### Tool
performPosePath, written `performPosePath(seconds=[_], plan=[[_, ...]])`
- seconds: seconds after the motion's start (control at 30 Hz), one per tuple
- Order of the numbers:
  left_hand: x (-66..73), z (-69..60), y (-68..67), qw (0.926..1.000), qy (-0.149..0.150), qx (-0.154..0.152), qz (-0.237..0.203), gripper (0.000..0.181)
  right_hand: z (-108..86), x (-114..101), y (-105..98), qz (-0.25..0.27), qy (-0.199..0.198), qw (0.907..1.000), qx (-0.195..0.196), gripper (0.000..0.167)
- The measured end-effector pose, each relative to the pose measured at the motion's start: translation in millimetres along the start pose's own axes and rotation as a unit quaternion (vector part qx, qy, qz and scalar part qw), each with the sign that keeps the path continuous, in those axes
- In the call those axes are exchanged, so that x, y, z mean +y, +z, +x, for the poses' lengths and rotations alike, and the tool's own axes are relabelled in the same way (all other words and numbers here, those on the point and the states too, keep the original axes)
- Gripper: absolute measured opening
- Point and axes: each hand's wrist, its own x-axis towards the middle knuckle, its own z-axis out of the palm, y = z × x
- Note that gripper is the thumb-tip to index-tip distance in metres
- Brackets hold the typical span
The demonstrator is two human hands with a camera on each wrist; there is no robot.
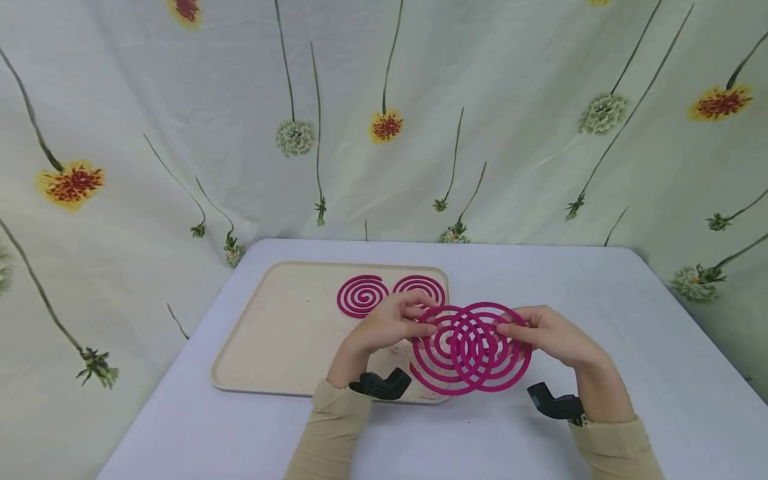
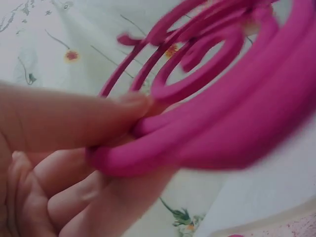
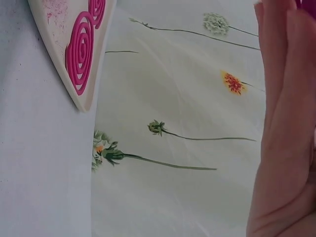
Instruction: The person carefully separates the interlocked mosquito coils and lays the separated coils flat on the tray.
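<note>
Two magenta mosquito coils are held up in front of the tray, overlapping in the head view: a left coil (image 1: 450, 391) and a right coil (image 1: 501, 387). My left hand (image 1: 390, 323) pinches the left side of the pair between thumb and fingers. Close up in the left wrist view, the left hand's thumb presses on the magenta rings (image 2: 212, 143), which stand tilted and layered. On the other side, my right hand (image 1: 555, 333) pinches the right edge with its thumb in front. The right wrist view shows mostly the side of that hand, with its fingertips cut off.
A beige tray (image 1: 276, 320) lies on the white table (image 1: 540, 273), dusted with pink crumbs. Two more magenta coils, a left one (image 1: 363, 295) and a right one (image 1: 420, 280), rest at its far right, the latter partly behind my left hand. A flowered cloth (image 1: 240, 100) hangs behind.
</note>
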Motion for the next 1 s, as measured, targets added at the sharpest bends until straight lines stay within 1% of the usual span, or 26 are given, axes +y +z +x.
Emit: performPosePath(seconds=[0.07,0.13,0.2,0.27,0.33,0.37,0.4,0.43,0.47,0.5,0.53,0.6,0.67,0.73,0.8,0.87,0.9,0.97,1.0], plan=[[0.7,0.0,-1.2,0.9986,-0.009,0.050,-0.014,0.030,2.7,-1,4,0.006,0.009,0.9983,0.057,0.026],[1.7,1.0,-1.1,0.9947,-0.018,0.095,-0.033,0.032,6.6,-2,9,0.016,0.017,0.9934,0.113,0.030],[2.6,3.0,0.3,0.9888,-0.021,0.135,-0.060,0.032,10.7,-3,15,0.022,0.021,0.9850,0.170,0.034],[3.4,5.6,2.7,0.9807,-0.015,0.173,-0.091,0.033,15.2,-4,22,0.040,0.024,0.9728,0.227,0.038],[3.7,7.6,5.0,0.9713,-0.007,0.204,-0.122,0.032,18.9,-5,27,0.064,0.021,0.9590,0.275,0.040],[3.7,8.4,5.9,0.9674,-0.002,0.214,-0.135,0.031,20.1,-6,29,0.077,0.018,0.9531,0.292,0.041],[4.0,8.7,6.7,0.9642,0.002,0.220,-0.148,0.031,21.1,-6,31,0.090,0.015,0.9486,0.303,0.041],[4.3,8.8,7.1,0.9624,0.004,0.221,-0.158,0.030,21.3,-6,31,0.097,0.013,0.9471,0.306,0.042],[4.3,8.7,7.2,0.9620,0.003,0.218,-0.164,0.029,20.7,-7,31,0.101,0.011,0.9482,0.301,0.042],[4.4,8.3,7.0,0.9632,0.003,0.211,-0.166,0.029,19.6,-6,30,0.100,0.009,0.9520,0.289,0.043],[4.4,7.8,6.4,0.9663,0.003,0.200,-0.162,0.029,18.2,-6,28,0.093,0.010,0.9574,0.273,0.043],[3.8,6.0,4.1,0.9750,-0.001,0.169,-0.145,0.031,14.0,-5,22,0.073,0.011,0.9709,0.228,0.045],[2.7,3.4,1.0,0.9855,-0.006,0.130,-0.108,0.036,9.4,-4,15,0.056,0.014,0.9838,0.170,0.046],[1.9,0.7,-2.2,0.9943,-0.009,0.083,-0.067,0.042,6.4,-2,10,0.041,0.017,0.9927,0.112,0.044],[1.6,-1.3,-4.3,0.9986,-0.004,0.031,-0.042,0.045,4.8,0,8,0.034,0.024,0.9971,0.063,0.042],[1.3,-1.7,-4.9,0.9994,0.005,-0.012,-0.033,0.045,4.8,0,7,0.030,0.029,0.9987,0.029,0.040],[1.6,-1.5,-4.7,0.9989,0.010,-0.028,-0.036,0.045,5.1,1,7,0.028,0.032,0.9989,0.020,0.039],[1.3,-0.8,-4.0,0.9980,0.020,-0.041,-0.043,0.042,6.1,1,8,0.024,0.035,0.9990,0.012,0.035],[1.0,-0.2,-3.5,0.9982,0.022,-0.036,-0.043,0.041,6.6,1,9,0.021,0.035,0.9991,0.015,0.033]])
